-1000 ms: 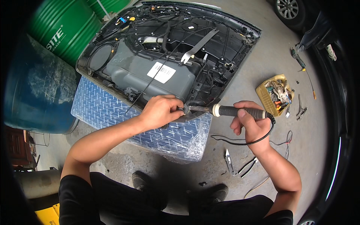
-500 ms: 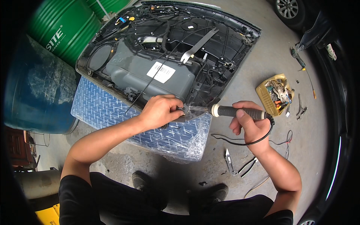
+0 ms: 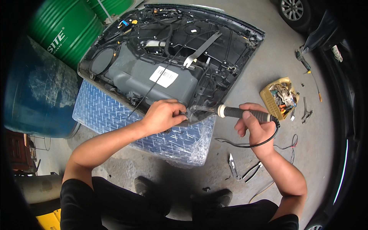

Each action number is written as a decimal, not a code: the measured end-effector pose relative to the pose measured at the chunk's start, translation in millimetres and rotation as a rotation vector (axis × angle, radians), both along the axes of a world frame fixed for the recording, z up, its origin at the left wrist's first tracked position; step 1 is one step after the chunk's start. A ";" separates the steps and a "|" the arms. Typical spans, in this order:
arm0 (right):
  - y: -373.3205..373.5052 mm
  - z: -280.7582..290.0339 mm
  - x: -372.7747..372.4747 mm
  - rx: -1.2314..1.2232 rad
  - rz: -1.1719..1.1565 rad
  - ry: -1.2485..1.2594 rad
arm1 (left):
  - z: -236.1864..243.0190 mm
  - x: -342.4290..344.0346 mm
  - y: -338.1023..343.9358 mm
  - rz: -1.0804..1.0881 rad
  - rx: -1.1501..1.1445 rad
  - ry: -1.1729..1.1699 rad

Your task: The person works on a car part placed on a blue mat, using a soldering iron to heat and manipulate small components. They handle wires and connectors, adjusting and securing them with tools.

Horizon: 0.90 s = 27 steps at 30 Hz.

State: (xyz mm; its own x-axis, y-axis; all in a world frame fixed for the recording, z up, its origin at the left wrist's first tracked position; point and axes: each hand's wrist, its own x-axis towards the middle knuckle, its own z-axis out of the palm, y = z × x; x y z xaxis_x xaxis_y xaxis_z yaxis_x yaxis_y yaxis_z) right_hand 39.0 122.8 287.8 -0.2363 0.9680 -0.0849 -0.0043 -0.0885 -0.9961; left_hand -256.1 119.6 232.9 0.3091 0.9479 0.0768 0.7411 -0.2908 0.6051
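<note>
My left hand [image 3: 163, 117] pinches a small dark piece [image 3: 184, 114] at the near corner of a black car interior panel [image 3: 241, 57], which lies on a plastic-wrapped blue padded pad [image 3: 99, 101]. My right hand [image 3: 255, 126] grips a soldering iron [image 3: 235, 112] with a dark handle, cream collar and black cord. Its metal tip [image 3: 195, 108] is at that corner, beside my left fingertips; I cannot tell exactly what it touches. On the panel are a grey housing [image 3: 124, 71] with a white label and a forked metal pry tool [image 3: 203, 48].
Green drums [image 3: 69, 30] and a blue drum [image 3: 38, 92] stand left. On the floor right are a yellow container of tools [image 3: 272, 99], pliers [image 3: 253, 172], a utility knife [image 3: 234, 166], cords and a driver tool [image 3: 303, 59]. A dark car [image 3: 329, 76] is at far right.
Both hands keep their holds. The iron's tip has shifted slightly up and left at the corner, and the whole view has moved a little.
</note>
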 end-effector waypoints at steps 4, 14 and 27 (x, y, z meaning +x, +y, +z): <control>-2.2 0.7 -1.3 0.012 -0.007 -0.022 | 0.9 -0.7 -0.2 -0.008 -0.006 0.000; -3.8 0.9 -2.8 -0.001 0.025 -0.013 | -0.1 0.3 -0.1 -0.003 0.000 -0.008; -2.1 1.1 -1.5 -0.030 0.057 0.024 | 0.1 -0.1 -0.1 -0.018 0.013 -0.014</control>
